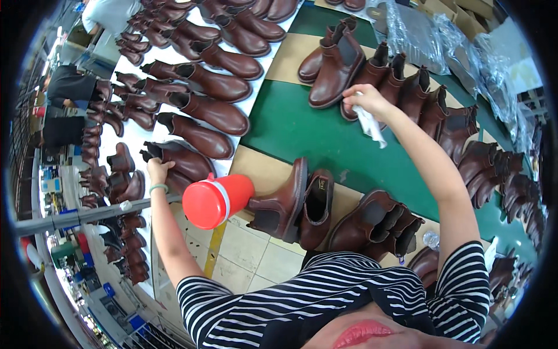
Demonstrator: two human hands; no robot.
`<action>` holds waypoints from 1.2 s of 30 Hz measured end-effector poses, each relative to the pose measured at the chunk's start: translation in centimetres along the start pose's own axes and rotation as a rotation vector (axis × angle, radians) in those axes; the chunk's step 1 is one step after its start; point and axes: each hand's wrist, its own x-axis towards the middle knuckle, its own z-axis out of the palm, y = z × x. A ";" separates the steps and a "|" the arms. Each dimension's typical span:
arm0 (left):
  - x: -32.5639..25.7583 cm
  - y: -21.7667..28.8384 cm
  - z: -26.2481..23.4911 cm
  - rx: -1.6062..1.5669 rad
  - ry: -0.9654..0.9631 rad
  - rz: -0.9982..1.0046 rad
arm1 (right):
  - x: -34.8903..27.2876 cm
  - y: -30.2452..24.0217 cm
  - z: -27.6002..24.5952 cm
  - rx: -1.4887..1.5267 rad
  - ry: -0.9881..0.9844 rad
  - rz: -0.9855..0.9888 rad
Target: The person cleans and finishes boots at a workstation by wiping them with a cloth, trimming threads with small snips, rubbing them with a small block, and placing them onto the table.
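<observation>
My left hand (158, 170) is closed on the top of a brown ankle boot (189, 161) at the near end of the white table. My arm reaches out to the left, with a green bangle on the wrist. My right hand (367, 101) pinches a crumpled white cloth (368, 124) that hangs down over the green tabletop. Just beyond its fingers stands a brown Chelsea boot (337, 68) with dark elastic sides. In front of me, a pair of brown boots (281, 200) rests on cardboard, one sole turned upward to the right.
A red lidded container (218, 199) stands between the tables, beside a grey rail (110, 210). Rows of boots fill the white table (260, 74). More boots line the right of the green table (279, 119), near clear plastic wrapping (410, 35). Another person (70, 87) works at far left.
</observation>
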 end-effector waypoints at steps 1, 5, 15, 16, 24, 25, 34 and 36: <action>0.6 0.2 -0.9 -0.105 -0.191 -0.071 | 1.1 0.7 0.3 0.003 0.043 -0.050; 4.5 2.0 -6.9 0.255 -0.538 0.061 | 5.0 -0.3 1.9 -0.345 0.264 -0.364; 9.9 45.8 2.9 -0.307 -0.301 1.206 | 9.1 -4.9 2.7 -0.861 0.424 -0.233; 9.7 49.8 5.3 -0.193 -0.345 1.153 | 9.1 -4.5 2.3 -0.869 0.461 -0.219; 10.3 58.4 18.6 -0.402 -0.210 1.131 | 8.7 -3.3 0.0 -0.653 0.553 -0.262; 10.2 58.8 17.8 -0.369 -0.224 1.141 | 8.8 -3.1 -0.8 -0.627 0.549 -0.290; 12.1 54.5 12.9 -0.349 -0.090 1.155 | 13.0 -0.9 -1.6 -0.531 0.522 -0.365; 11.6 52.9 15.1 -0.388 -0.004 1.082 | 13.6 -1.0 -2.0 -0.502 0.575 -0.334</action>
